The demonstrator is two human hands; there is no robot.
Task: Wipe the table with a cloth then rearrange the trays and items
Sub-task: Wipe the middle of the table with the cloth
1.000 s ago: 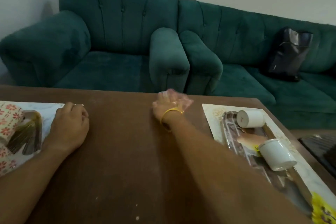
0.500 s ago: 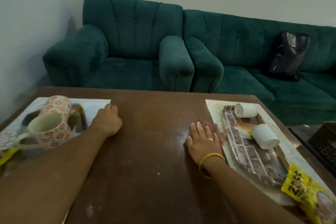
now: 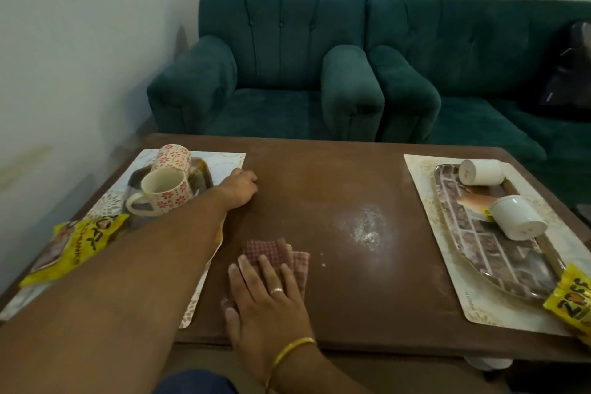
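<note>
Beneath the right hand lies the cloth.

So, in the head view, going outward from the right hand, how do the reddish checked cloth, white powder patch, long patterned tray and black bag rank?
1. Reddish checked cloth, under the right hand.
2. White powder patch, mid-table.
3. Long patterned tray, right side.
4. Black bag, on the sofa.

I see a dark green armchair at the back. A matching green sofa stands just beside it on its right, with a black bag resting on it, well apart from the armchair. A pale wall runs along the armchair's left.
</note>
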